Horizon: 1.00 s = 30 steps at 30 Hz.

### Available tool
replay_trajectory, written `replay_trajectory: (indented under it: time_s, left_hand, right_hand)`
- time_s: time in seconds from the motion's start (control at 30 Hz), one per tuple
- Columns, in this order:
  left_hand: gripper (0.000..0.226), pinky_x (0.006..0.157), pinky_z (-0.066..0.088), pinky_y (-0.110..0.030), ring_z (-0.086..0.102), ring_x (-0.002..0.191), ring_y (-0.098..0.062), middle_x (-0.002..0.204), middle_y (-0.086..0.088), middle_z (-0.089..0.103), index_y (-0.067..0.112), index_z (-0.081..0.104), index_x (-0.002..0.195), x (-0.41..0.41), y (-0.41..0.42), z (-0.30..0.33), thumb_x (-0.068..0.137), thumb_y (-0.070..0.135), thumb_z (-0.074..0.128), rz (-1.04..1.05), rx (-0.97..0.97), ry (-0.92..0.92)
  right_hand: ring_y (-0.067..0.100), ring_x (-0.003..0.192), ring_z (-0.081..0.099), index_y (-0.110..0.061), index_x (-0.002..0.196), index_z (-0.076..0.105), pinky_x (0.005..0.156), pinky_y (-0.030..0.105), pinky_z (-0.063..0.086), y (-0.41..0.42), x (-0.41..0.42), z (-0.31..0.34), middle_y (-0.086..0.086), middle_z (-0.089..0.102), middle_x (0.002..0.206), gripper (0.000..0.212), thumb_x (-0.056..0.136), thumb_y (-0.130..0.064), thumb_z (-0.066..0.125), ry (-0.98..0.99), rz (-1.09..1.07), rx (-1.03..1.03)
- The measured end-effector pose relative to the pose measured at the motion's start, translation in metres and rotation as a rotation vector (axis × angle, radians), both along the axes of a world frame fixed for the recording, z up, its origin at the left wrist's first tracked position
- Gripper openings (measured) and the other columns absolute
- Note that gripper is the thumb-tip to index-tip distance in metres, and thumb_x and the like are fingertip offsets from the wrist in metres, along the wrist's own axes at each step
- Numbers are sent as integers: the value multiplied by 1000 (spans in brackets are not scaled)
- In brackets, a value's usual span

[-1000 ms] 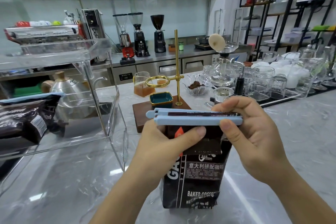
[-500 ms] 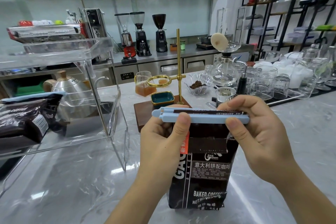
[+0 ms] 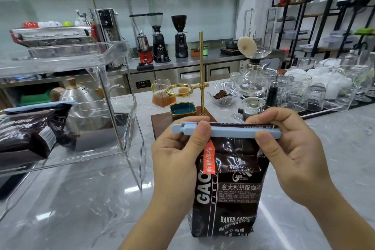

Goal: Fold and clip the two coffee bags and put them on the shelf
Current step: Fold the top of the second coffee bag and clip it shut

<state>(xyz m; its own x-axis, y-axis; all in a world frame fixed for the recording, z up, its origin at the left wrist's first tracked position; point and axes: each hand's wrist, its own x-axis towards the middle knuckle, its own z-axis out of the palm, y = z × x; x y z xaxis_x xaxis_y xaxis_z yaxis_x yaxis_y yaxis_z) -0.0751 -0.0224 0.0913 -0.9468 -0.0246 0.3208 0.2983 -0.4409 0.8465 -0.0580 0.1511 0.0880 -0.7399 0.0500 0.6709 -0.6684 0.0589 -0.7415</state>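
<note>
A dark coffee bag (image 3: 227, 191) stands upright on the marble counter in front of me. A long pale-blue clip (image 3: 229, 132) runs across its folded top. My left hand (image 3: 178, 154) pinches the clip's left part, thumb on the front. My right hand (image 3: 288, 148) pinches the right end, thumb pressed on the clip. A second dark coffee bag (image 3: 30, 134), with a blue clip along its top, lies on the lower level of the clear acrylic shelf (image 3: 121, 107) at the left.
Behind the bag stand a wooden base (image 3: 160, 126) with a brass dripper stand (image 3: 200, 79), a teal dish (image 3: 182, 108), a glass server and a siphon (image 3: 251, 81). Several glasses (image 3: 304, 93) crowd the right. A steel kettle (image 3: 81, 99) sits behind the shelf.
My left thumb has shifted from under the clip up onto its front. Both hands now press the clip along the bag's folded top; the view has moved slightly left.
</note>
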Motion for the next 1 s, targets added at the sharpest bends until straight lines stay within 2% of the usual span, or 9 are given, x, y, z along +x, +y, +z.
replay_trajectory:
  time_s: [0.13, 0.27, 0.37, 0.5, 0.63, 0.77, 0.87, 0.93, 1.0]
  left_hand:
    - [15, 82, 53, -63, 64, 76, -32, 74, -7, 70, 21, 79, 75, 0, 0, -1, 68, 33, 84, 30, 0, 0]
    - [36, 83, 52, -69, 63, 78, -33, 77, -9, 69, 19, 78, 78, 1, 0, -4, 65, 52, 84, 77, -28, 62]
    - [45, 78, 52, -64, 61, 76, -31, 73, -7, 67, 20, 77, 76, 0, 1, -6, 63, 63, 81, 96, -31, 94]
    - [42, 75, 51, -71, 60, 73, -32, 71, -6, 65, 22, 76, 73, 1, 1, -7, 66, 64, 79, 101, -38, 107]
    - [41, 75, 49, -74, 60, 74, -33, 71, -7, 64, 22, 76, 74, 0, 2, -9, 68, 63, 78, 113, -51, 114]
    - [25, 72, 52, -63, 59, 73, -29, 69, -1, 64, 24, 75, 73, 0, 3, -8, 78, 48, 76, 137, -77, 118]
    - [20, 70, 52, -66, 58, 72, -31, 72, -17, 62, 25, 73, 76, 0, 3, -7, 86, 41, 67, 139, -117, 87]
    - [28, 64, 51, -66, 57, 70, -34, 76, -35, 58, 21, 70, 78, 0, 3, -7, 89, 46, 63, 137, -154, 72]
    - [40, 63, 54, -54, 59, 70, -34, 76, -35, 59, 15, 65, 80, 0, 3, -6, 90, 53, 61, 108, -166, 52]
  right_hand:
    - [46, 73, 54, -22, 105, 58, 60, 41, 53, 0, -1, 0, 9, 67, 100, 36, 83, -49, 65, -5, 5, -6]
    - [38, 64, 51, -20, 105, 57, 57, 25, 51, 0, -2, 0, 14, 64, 95, 37, 83, -49, 65, -15, 28, -13]
    - [34, 67, 55, -20, 105, 58, 61, 25, 53, 1, -3, -1, 14, 66, 97, 38, 82, -50, 66, -28, 40, -26]
    - [52, 73, 49, -23, 103, 60, 61, 36, 53, 1, -2, 0, 24, 60, 92, 33, 83, -48, 67, -41, 55, -32]
    - [54, 74, 48, -23, 103, 60, 60, 44, 51, 2, -2, -1, 29, 57, 90, 33, 82, -48, 67, -43, 54, -37]
    - [48, 70, 53, -21, 103, 59, 60, 44, 53, 1, -4, -2, 23, 62, 91, 31, 85, -45, 66, -35, 39, -36]
    - [24, 73, 58, -19, 105, 58, 62, 22, 55, -1, -5, -3, 2, 68, 93, 29, 87, -40, 64, -41, 53, -64]
    - [19, 76, 59, -18, 110, 56, 66, 22, 55, -1, -6, -5, -1, 67, 95, 27, 87, -31, 63, -59, 59, -87]
    - [21, 80, 59, -17, 117, 53, 70, 25, 55, -3, -6, -7, 2, 66, 95, 33, 85, -17, 61, -85, 69, -99]
